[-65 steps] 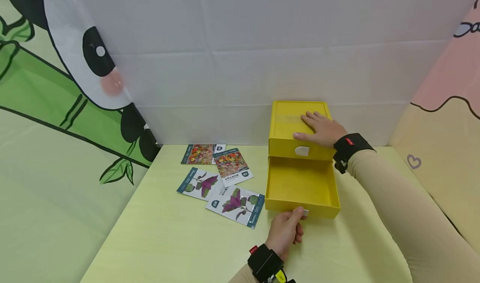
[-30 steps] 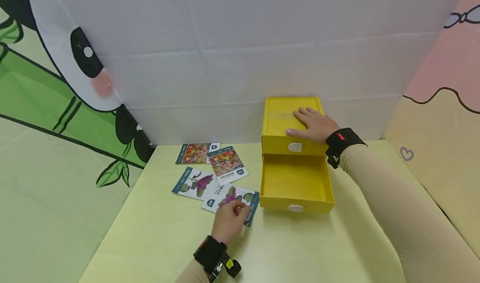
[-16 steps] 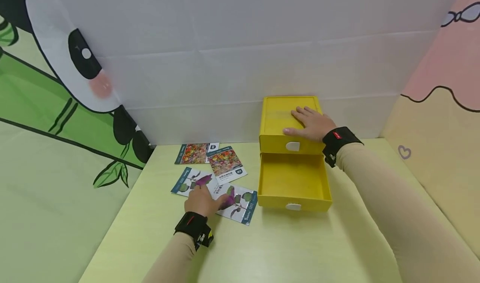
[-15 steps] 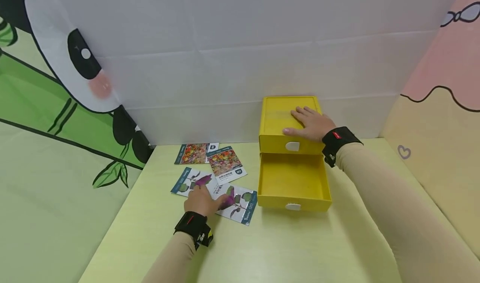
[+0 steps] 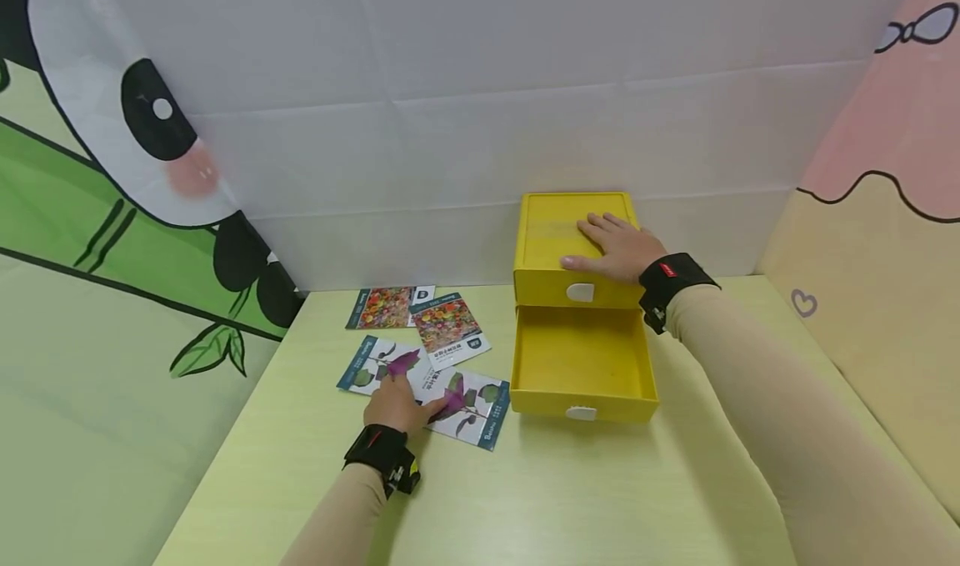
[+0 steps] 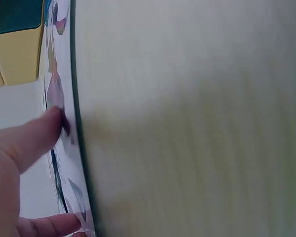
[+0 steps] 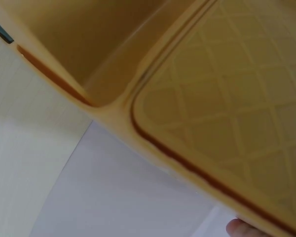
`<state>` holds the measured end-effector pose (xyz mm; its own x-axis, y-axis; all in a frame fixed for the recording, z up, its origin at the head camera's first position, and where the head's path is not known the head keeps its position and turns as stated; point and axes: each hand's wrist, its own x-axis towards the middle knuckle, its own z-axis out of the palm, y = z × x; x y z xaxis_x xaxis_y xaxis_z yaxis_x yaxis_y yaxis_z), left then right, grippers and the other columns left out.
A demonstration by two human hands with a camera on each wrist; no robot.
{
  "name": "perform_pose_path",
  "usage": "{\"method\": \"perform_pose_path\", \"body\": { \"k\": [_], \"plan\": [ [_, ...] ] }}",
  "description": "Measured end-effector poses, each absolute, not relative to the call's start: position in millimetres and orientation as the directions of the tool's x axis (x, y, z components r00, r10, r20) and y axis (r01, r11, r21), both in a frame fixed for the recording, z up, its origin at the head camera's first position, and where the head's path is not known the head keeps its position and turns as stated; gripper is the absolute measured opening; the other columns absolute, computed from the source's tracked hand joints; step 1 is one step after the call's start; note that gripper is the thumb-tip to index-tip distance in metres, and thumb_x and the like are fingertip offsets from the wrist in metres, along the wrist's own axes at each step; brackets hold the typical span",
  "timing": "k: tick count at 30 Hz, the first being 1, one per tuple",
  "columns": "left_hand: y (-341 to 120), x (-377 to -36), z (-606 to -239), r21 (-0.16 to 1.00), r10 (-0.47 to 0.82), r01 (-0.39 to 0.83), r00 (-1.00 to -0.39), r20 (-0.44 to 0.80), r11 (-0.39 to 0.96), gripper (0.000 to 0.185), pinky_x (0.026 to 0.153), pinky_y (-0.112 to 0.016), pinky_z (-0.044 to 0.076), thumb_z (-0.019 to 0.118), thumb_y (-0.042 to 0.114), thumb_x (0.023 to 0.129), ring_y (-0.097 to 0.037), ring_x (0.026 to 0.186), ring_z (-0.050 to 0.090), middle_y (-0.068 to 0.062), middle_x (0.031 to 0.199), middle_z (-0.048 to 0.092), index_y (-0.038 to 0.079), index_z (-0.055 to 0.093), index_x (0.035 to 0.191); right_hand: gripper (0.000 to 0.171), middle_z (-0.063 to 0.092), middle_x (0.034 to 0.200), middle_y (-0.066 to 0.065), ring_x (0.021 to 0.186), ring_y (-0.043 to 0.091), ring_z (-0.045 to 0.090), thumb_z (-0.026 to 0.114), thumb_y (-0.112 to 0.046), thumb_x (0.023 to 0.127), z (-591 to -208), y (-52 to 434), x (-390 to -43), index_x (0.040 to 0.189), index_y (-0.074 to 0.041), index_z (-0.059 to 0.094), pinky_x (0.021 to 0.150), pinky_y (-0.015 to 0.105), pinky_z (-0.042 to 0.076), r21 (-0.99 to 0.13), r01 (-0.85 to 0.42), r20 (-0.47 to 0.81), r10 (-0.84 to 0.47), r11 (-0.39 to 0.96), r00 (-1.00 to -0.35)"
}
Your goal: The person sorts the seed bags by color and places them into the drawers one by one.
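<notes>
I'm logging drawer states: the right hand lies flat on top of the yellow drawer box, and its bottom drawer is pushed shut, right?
Not quite. The right hand does lie flat on top of the yellow drawer box, but the bottom drawer is pulled out and open, with nothing visible inside it. The head view shows this.

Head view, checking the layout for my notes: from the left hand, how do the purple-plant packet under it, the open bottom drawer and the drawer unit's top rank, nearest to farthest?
1. Purple-plant packet: under the fingers of the left hand.
2. Open bottom drawer: to the right of that hand, pulled out toward the person.
3. Drawer unit's top: farther back right, with the right hand flat on it.
</notes>
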<state>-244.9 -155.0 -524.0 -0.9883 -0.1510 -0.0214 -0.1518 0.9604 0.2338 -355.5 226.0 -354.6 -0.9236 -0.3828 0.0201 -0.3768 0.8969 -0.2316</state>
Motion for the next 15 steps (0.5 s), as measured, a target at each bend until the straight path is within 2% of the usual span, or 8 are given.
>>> {"method": "perform_pose_path", "body": {
  "k": [8, 15],
  "plan": [
    [-165, -241, -526, 0.287, -0.101, -0.093, -0.995, 0.013, 0.953, 0.08, 0.072, -0.052, 0.05, 0.079, 0.057, 0.069, -0.039, 0.086, 0.06, -0.023, 0.098, 0.059, -0.009, 0.058, 0.11, 0.097, 0.014, 0.159, 0.013, 0.145, 0.035, 0.007, 0.038, -0.078, 0.084, -356, 225, -359, 0.154, -0.014, 0.019, 0.106, 0.068, 0.008, -0.235, -0.369, 0.017, -0.376, 0.899, -0.927],
    [-171, -234, -525, 0.321, -0.1, -0.1, -0.995, -0.015, 0.942, 0.076, 0.075, -0.049, 0.05, 0.084, 0.05, 0.067, -0.034, 0.087, 0.06, -0.02, 0.097, 0.062, -0.007, 0.059, 0.109, 0.095, 0.014, 0.159, 0.015, 0.145, 0.037, 0.008, 0.04, -0.076, 0.085, -355, 225, -359, 0.154, -0.013, 0.02, 0.106, 0.069, 0.007, -0.24, -0.368, 0.015, -0.376, 0.898, -0.927]
  ]
}}
